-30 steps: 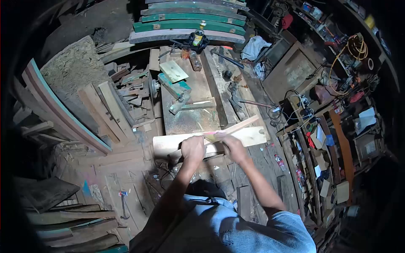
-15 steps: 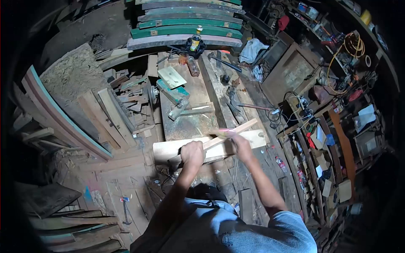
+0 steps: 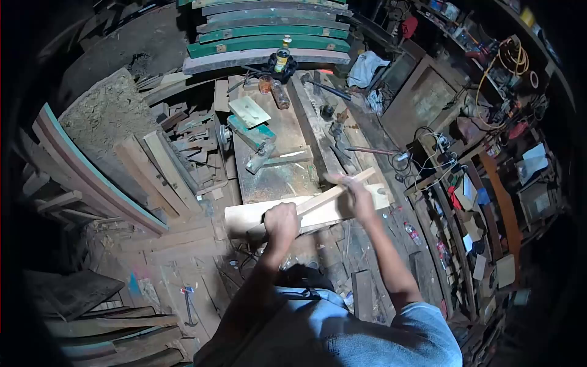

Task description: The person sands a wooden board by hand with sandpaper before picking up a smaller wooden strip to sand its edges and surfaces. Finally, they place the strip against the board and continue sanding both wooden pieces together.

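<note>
My left hand (image 3: 282, 222) is closed round the near end of a narrow wooden strip (image 3: 327, 197), above a pale wide board (image 3: 244, 216). The strip slants up and to the right across the board. My right hand (image 3: 358, 199) is at the strip's right part, its fingers blurred and partly hidden, so what it grips cannot be made out. The board lies across the near end of the workbench (image 3: 278, 183).
On the bench sit a green box (image 3: 252, 133), a flat pale piece (image 3: 249, 112), jars (image 3: 280, 95) and a yellow-labelled bottle (image 3: 282, 60). A hammer (image 3: 188, 306) lies at lower left. Cluttered shelves (image 3: 471, 214) stand at right.
My right hand has moved slightly right along the strip. The whole view has shifted a little; my left hand keeps its hold.
</note>
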Tool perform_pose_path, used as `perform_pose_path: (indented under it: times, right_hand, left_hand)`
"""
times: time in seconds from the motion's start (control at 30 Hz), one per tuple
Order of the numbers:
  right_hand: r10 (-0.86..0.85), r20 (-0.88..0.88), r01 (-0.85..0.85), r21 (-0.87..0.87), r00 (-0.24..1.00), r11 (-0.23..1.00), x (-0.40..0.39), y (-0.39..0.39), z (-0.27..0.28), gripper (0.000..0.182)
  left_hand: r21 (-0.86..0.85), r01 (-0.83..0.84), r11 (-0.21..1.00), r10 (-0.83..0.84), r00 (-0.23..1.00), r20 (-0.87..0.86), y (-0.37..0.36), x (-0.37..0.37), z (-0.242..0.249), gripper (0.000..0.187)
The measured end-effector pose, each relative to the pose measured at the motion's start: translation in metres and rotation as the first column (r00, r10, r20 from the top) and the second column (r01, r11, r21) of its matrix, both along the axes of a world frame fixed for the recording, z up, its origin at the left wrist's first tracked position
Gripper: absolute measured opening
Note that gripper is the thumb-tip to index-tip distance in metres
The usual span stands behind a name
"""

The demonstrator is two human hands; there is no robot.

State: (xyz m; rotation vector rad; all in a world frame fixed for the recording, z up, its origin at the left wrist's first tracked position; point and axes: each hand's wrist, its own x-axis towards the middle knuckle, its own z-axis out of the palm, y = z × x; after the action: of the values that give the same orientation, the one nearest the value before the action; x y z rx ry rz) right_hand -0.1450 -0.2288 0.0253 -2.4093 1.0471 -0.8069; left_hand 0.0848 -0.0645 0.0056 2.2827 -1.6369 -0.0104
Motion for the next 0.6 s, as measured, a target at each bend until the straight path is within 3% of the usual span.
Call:
perform_pose_path:
  times: [0.03,0.1,0.13,0.17,0.2,0.23,0.3,0.37,0.4,0.43,0.47,0.5,0.6]
  right_hand:
    - [-0.135,0.007,0.135,-0.016,0.991,0.991,-0.009,-0.028,-0.005,0.032]
    - [-0.367,-0.239,0.408,0.153,0.899,0.9,-0.016,-0.045,0.025,0.031]
    - [-0.257,0.124,0.266,-0.064,0.958,0.962,0.002,-0.021,0.005,0.031]
    - [-0.251,0.124,0.255,-0.02,0.96,0.967,0.014,-0.006,-0.012,0.034]
    - [-0.084,0.297,0.118,-0.1,0.951,0.988,0.042,0.031,0.001,0.031]
    - [-0.048,0.13,0.062,-0.101,0.99,0.993,0.044,0.055,-0.019,0.034]
    - [0.222,0.062,-0.217,-0.08,0.973,0.973,0.052,0.084,-0.016,0.036]
    - [0.317,0.035,-0.317,-0.017,0.948,0.948,0.026,0.047,-0.012,0.04]
    - [0.103,-0.011,-0.102,0.077,0.995,0.992,0.011,0.022,-0.029,0.04]
    - [-0.091,-0.071,0.098,0.106,0.993,0.99,-0.001,0.003,0.004,0.036]
    - [-0.059,0.13,0.067,-0.06,0.99,0.996,-0.021,-0.034,-0.005,0.034]
    - [-0.264,-0.075,0.265,-0.001,0.962,0.964,-0.04,-0.052,0.002,0.035]
    - [-0.272,0.09,0.275,-0.017,0.958,0.961,-0.026,-0.037,-0.013,0.035]
  left_hand:
    - [-0.066,0.0,0.998,0.001,1.0,0.021,0.001,0.001,-0.003,0.015]
    - [0.034,0.009,0.999,-0.009,1.0,-0.018,0.0,0.003,0.004,0.016]
    - [0.055,0.007,0.998,-0.006,1.0,-0.027,-0.002,0.004,0.007,0.017]
    - [0.08,0.006,0.997,-0.003,0.999,-0.04,-0.003,0.003,0.008,0.017]
    - [0.103,0.018,0.995,-0.01,0.997,-0.075,-0.003,0.004,0.016,0.018]
    - [0.091,0.006,0.996,0.001,0.997,-0.08,-0.005,0.004,0.014,0.018]
    - [0.081,0.001,0.997,0.006,0.997,-0.081,-0.003,0.004,0.007,0.019]
    - [-0.107,0.031,0.994,-0.032,0.999,-0.005,0.004,0.001,-0.003,0.02]
    - [-0.214,0.047,0.976,-0.039,0.998,0.041,0.006,0.001,-0.006,0.02]
    - [-0.316,0.065,0.946,-0.04,0.996,0.086,0.007,0.001,-0.009,0.02]
    - [-0.337,0.051,0.94,-0.015,0.994,0.107,0.005,0.0,-0.013,0.019]
    - [-0.311,0.046,0.949,-0.009,0.993,0.119,0.003,0.002,-0.016,0.018]
    - [-0.241,0.031,0.97,-0.015,0.998,0.069,0.002,0.002,-0.013,0.019]
